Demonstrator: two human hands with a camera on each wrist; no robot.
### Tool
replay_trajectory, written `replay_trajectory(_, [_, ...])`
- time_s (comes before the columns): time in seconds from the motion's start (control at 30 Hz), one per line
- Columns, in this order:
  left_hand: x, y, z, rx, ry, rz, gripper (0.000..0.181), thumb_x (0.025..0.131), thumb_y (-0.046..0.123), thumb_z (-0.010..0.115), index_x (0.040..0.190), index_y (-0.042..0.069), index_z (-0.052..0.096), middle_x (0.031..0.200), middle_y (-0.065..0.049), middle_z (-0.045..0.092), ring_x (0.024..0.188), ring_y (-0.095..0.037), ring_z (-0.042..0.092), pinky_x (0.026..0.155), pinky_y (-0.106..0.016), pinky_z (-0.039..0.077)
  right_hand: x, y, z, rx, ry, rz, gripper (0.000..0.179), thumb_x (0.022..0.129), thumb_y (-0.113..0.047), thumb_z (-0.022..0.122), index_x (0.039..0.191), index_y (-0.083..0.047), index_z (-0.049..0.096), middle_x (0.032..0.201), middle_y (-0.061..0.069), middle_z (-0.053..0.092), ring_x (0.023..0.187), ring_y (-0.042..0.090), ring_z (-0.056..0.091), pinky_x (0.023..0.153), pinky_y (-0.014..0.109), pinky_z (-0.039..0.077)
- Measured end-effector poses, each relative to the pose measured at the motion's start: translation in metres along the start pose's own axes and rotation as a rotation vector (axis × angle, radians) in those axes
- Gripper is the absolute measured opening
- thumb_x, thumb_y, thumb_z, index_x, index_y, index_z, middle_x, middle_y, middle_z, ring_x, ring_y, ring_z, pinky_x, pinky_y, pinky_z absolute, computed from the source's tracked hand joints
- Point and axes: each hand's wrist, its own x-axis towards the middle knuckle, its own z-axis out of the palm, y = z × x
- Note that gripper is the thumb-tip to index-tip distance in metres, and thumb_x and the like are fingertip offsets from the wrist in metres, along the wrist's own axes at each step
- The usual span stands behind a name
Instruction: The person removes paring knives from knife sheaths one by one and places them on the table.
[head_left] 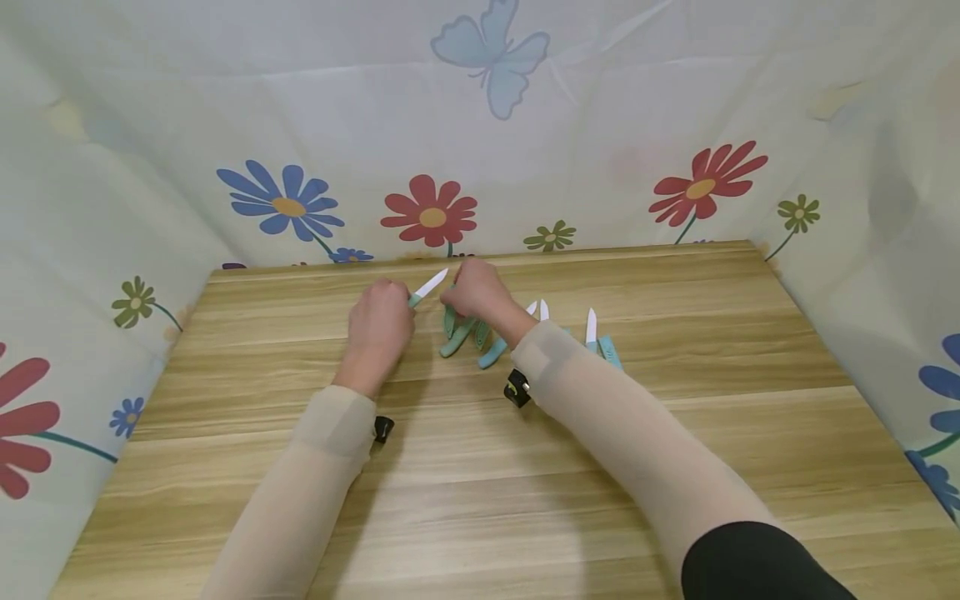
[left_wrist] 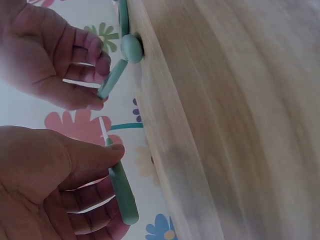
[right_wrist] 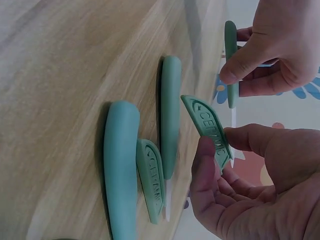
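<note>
My left hand (head_left: 381, 329) grips the green handle of a white-bladed knife (left_wrist: 123, 195), thumb along the handle, blade pointing toward my right hand. My right hand (head_left: 482, 293) pinches a green blade cover (right_wrist: 207, 125) embossed with lettering, between thumb and fingers. Knife and cover are apart, both held above the table. Below the right hand lie a green-handled knife (right_wrist: 170, 107), another green cover (right_wrist: 151, 180) and a blue-handled knife (right_wrist: 121, 160). In the head view the right hand hides most of the cover it holds.
Right of these, partly behind my right forearm, lie a white-bladed knife (head_left: 592, 325) and a blue cover (head_left: 609, 352). The wooden table (head_left: 450, 500) meets a flower-printed curtain (head_left: 600, 150) at its back and sides. Black wrist-camera parts (head_left: 517, 388) hang under the sleeves.
</note>
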Motion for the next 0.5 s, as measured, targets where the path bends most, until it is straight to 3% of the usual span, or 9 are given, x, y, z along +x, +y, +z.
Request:
replay_trajectory(0.07, [0.0014, 0.0004, 0.0007, 0.005, 0.000, 0.006, 0.008, 0.096, 0.005, 0.073, 0.098, -0.002, 0.076, 0.095, -0.018, 0.064, 0.089, -0.037, 0.066, 0.073, -0.054, 0.059, 0.0026, -0.0011, 0.0012, -0.019, 0.000, 0.017, 0.038, 0.095, -0.018, 0.073, 0.062, -0.011, 0.055, 0.048, -0.003, 0.052, 0.041, 0.009, 0.049, 0.046, 0.022, 0.039])
replay_trajectory(0.17, [0.0031, 0.0010, 0.0019, 0.016, -0.006, 0.010, 0.008, 0.096, 0.005, 0.072, 0.096, -0.002, 0.075, 0.095, -0.018, 0.064, 0.088, -0.037, 0.066, 0.073, -0.053, 0.059, 0.0035, -0.0029, 0.0026, -0.038, 0.009, 0.034, 0.030, 0.094, -0.021, 0.075, 0.071, -0.009, 0.061, 0.053, -0.003, 0.055, 0.046, 0.009, 0.055, 0.052, 0.023, 0.047])
replay_trajectory(0.27, [0.0044, 0.0011, 0.0036, 0.021, -0.014, 0.003, 0.009, 0.097, 0.006, 0.071, 0.096, -0.003, 0.075, 0.095, -0.019, 0.063, 0.088, -0.037, 0.066, 0.072, -0.053, 0.059, 0.0026, -0.0046, 0.0042, -0.069, 0.025, 0.036, 0.026, 0.093, -0.023, 0.078, 0.078, -0.008, 0.063, 0.063, 0.000, 0.060, 0.053, 0.011, 0.058, 0.059, 0.024, 0.050])
replay_trajectory(0.5, [0.0087, 0.0009, 0.0086, 0.015, -0.054, -0.019, 0.012, 0.098, 0.006, 0.067, 0.091, 0.000, 0.074, 0.094, -0.020, 0.065, 0.086, -0.039, 0.068, 0.071, -0.055, 0.059, 0.0030, -0.0068, 0.0058, -0.138, 0.017, 0.066, 0.030, 0.093, -0.027, 0.080, 0.077, -0.009, 0.062, 0.088, 0.007, 0.067, 0.066, 0.016, 0.061, 0.062, 0.026, 0.051])
